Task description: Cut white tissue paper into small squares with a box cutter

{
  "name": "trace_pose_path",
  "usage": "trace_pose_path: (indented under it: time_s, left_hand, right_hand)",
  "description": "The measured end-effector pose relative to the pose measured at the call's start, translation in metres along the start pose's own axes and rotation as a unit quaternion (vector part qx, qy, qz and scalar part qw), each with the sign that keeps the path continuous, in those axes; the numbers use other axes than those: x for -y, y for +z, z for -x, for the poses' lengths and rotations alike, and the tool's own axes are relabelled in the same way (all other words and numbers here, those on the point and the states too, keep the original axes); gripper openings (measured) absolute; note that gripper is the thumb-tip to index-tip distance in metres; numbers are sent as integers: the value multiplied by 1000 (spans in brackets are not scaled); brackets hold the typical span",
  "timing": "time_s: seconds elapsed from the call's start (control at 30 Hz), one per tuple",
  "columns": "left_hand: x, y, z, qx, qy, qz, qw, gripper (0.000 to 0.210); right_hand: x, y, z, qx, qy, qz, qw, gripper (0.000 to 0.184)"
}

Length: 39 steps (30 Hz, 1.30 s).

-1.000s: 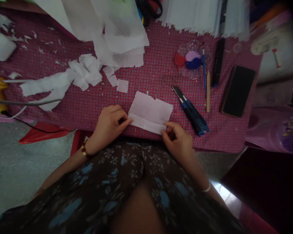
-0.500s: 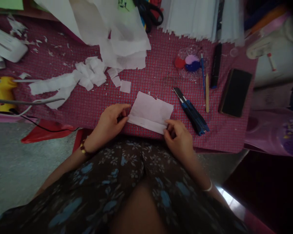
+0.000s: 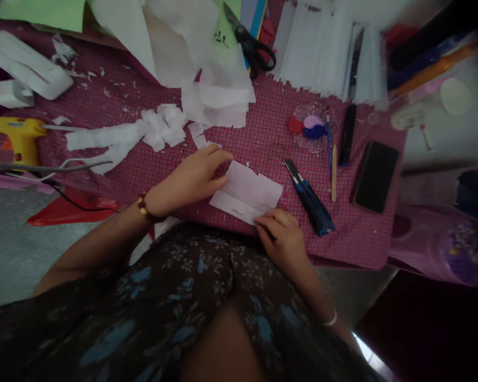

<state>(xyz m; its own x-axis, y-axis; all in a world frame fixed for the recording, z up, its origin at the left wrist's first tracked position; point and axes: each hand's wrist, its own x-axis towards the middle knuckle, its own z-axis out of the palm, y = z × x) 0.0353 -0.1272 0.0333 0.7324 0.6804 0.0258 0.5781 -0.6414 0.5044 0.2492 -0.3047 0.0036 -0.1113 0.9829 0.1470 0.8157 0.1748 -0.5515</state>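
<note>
A small pale sheet of paper (image 3: pixel 252 188) with a crease along its near side lies by the table's front edge. My left hand (image 3: pixel 191 178) reaches over the sheet's left side, thumb and fingers stretched out and apart, the fingertips at its far left corner. At the near right corner, my right hand (image 3: pixel 283 236) is closed, with thumb and forefinger pinching the paper's edge. A blue and black utility knife (image 3: pixel 311 200), blade out, rests just right of the sheet. Small paper squares (image 3: pixel 199 139) lie partly behind my left hand.
Torn paper strips (image 3: pixel 103 138) and a yellow glue gun (image 3: pixel 22 135) lie on the left. Black scissors (image 3: pixel 255 50) sit at the back. On the right are a paint dish (image 3: pixel 311 126), a thin brush (image 3: pixel 329 143), a wooden stick (image 3: pixel 333 172) and a dark rectangular block (image 3: pixel 375 176).
My left hand has moved from the sheet's near left corner up to its far left side, and its fingers have spread. The near strip now lies flatter. The camera view has shifted.
</note>
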Motion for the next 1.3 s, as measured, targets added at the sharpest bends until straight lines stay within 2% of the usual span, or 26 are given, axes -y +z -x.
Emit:
trace_pose_path:
  time_s: [0.13,0.3,0.4,0.6,0.73,0.77,0.83,0.9,0.97,1.03,1.1,1.2,1.3]
  left_hand:
    - [-4,1,-45,78,86,-66,991,34]
    - [-7,8,-73,153,44,-107,981,8]
    - [-4,8,-76,175,19,-54,983,11]
    - [6,-3,-72,83,-80,1,993,19]
    - [6,-13,-56,56,-74,-78,993,11]
    - [4,-14,-50,43,-68,-110,991,9]
    - [-5,-13,-34,14,-45,-157,986,19]
    - [-17,-4,-15,-5,18,-168,986,27]
    - [-27,9,1,-19,104,-131,986,28]
    - [-34,23,12,-6,152,-98,984,28]
    - [-37,33,13,0,163,-76,984,26]
    - [-39,35,-1,14,130,-71,989,23]
    - [-40,32,-23,48,92,-86,991,20]
  right_hand:
    - [-1,-1,0,9,0,5,1000,15]
    - [-2,-2,2,20,-1,3,1000,15]
    - [-5,-5,0,20,-5,7,1000,17]
    - [-11,-14,-19,14,-16,31,999,21]
    - [-10,-14,-32,24,-26,59,998,21]
    - [-10,-13,-35,30,-27,63,997,21]
    - [-11,-13,-36,40,-29,62,997,20]
    - [-14,-15,-35,32,-36,47,998,20]
    - [-21,-22,-30,-13,-26,32,999,20]
    - [-32,-33,-22,-78,15,39,996,22]
    - [-44,-43,-12,-112,72,67,989,28]
    - [-60,-52,0,-86,134,110,981,44]
    - [-69,-50,5,-63,152,121,979,51]
